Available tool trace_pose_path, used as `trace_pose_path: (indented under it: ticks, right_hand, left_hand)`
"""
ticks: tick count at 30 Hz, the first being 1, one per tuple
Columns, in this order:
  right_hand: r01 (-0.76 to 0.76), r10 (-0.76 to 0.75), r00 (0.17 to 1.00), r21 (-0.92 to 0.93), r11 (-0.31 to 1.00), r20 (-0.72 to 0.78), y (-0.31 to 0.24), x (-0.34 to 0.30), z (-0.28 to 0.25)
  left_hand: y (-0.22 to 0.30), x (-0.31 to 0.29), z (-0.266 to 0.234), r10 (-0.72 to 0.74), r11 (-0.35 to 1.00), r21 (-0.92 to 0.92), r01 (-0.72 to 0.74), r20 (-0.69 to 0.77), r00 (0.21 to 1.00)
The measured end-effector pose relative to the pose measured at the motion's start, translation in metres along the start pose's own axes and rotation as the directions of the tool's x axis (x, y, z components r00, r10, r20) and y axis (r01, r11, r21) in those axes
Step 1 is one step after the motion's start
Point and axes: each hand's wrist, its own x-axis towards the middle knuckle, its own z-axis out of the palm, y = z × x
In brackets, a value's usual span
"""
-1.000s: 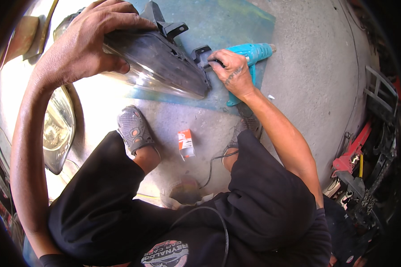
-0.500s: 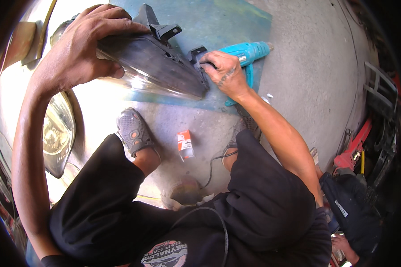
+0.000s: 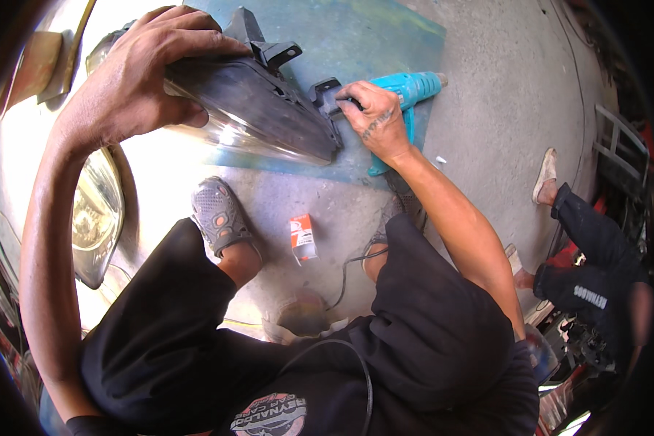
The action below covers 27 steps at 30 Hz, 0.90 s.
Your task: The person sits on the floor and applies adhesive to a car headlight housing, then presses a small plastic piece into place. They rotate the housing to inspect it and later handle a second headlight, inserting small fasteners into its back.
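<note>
A car headlight (image 3: pixel 251 105) with a dark housing and a clear lens rests on a blue-green sheet (image 3: pixel 392 33). My left hand (image 3: pixel 138 76) spans its left part, fingers over the housing and thumb by the lens, gripping it. Close to the black mounting tab at the headlight's right end, my right hand (image 3: pixel 376 123) is closed in a pinch. Something small and dark shows at those fingertips, too hidden to name. Just behind that hand lies a turquoise heat gun (image 3: pixel 418 86), nozzle pointing right.
A second headlight (image 3: pixel 98 218) lies to the left. An orange-and-white small box (image 3: pixel 303 238) sits on the concrete floor between my feet. A cord runs by my right foot. At the right, another person (image 3: pixel 596 276) in dark clothes is near car parts.
My right hand has shifted slightly right, away from the tab. The headlight has moved marginally right with my left hand on it. The other person has stepped further into view.
</note>
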Motion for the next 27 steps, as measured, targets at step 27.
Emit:
trace_pose_path:
  ticks: [27]
  right_hand:
    - [0.027, -0.026, 1.000, 0.060, 0.998, -0.011, 0.001, 0.000, 0.006]
  left_hand:
    - [-0.013, -0.001, 0.006, 0.010, 1.000, 0.012, -0.010, -0.010, 1.000]
